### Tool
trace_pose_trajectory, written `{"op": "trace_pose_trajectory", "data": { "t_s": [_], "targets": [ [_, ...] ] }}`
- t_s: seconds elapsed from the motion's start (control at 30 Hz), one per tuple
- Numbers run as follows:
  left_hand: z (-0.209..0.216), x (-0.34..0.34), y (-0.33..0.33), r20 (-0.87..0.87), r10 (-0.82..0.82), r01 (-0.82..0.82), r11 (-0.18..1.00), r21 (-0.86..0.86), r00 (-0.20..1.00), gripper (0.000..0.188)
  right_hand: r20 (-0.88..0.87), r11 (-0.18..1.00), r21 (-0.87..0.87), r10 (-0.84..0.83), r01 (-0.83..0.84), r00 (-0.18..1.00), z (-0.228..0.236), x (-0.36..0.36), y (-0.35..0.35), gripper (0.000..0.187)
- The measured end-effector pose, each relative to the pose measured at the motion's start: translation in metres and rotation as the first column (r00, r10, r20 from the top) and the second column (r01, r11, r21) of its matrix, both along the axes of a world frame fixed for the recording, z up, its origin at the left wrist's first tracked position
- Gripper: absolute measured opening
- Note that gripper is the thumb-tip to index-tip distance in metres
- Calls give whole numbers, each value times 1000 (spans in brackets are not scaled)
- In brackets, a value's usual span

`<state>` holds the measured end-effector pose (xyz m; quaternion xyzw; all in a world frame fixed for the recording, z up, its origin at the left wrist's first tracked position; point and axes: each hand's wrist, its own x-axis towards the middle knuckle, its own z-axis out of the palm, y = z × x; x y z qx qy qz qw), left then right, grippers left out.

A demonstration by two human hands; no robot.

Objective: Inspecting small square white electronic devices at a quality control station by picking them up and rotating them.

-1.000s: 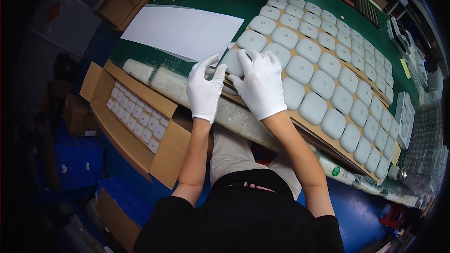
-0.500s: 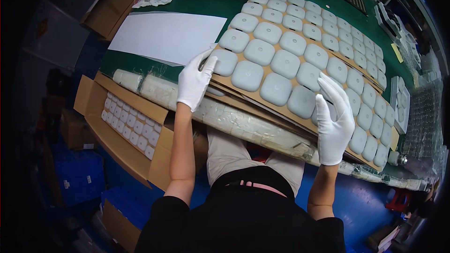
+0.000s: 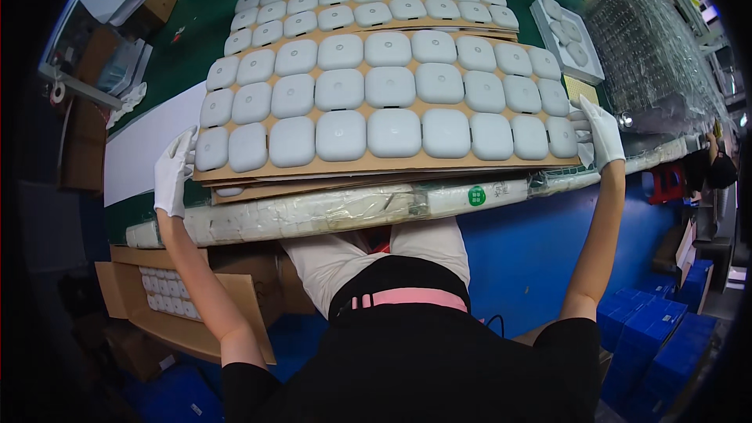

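In front of me a cardboard sheet [image 3: 305, 169] bears rows of pale grey rounded-square plastic cases [image 3: 394, 133], on top of other sheets stacked at the table's near edge. At its left end is my left hand [image 3: 171, 176], white-gloved, fingers curled in at the sheet's side. My right hand [image 3: 605, 135], gloved alike, has its fingers against the right end. Both hands appear to grip the sheet between them, though some fingertips are hidden. Behind it lies a second stack of sheets with similar cases [image 3: 372, 14].
White paper [image 3: 141, 153] lies left on the green table [image 3: 196, 12]. On the right are a white tray [image 3: 586, 64] holding several round-edged parts and a pile of clear plastic trays [image 3: 650, 47]. A wrapped roll [image 3: 313, 215] runs along the front edge. Lower left, an open carton [image 3: 235, 298] holds more cases.
My view has turned rightward, so the sheet now lies straight across. My right hand has moved from above the cases to the sheet's right end; my left hand remains at its left end.
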<state>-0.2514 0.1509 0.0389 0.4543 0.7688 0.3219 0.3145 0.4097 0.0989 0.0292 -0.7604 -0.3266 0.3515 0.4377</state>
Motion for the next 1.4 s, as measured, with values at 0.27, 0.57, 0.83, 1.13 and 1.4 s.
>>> {"op": "trace_pose_trajectory", "data": {
  "t_s": [0.27,0.57,0.83,1.13,1.4],
  "targets": [
    [-12,5,-7,161,-65,46,992,120,985,47,-79,989,-32,140,-143,987,7,58,11,31],
    [-23,0,-11,213,-207,160,963,218,955,45,-356,943,163,330,-290,874,-10,91,38,32],
    [-21,-14,-14,356,-191,123,971,205,915,41,-445,940,156,342,-305,828,19,40,15,40],
    [14,-38,-48,445,-261,199,963,181,857,40,-188,909,66,417,-412,889,19,19,-44,44],
    [31,-86,-83,364,-253,208,965,159,897,38,-202,870,17,486,-493,851,15,-29,-25,46]
  ]
}}
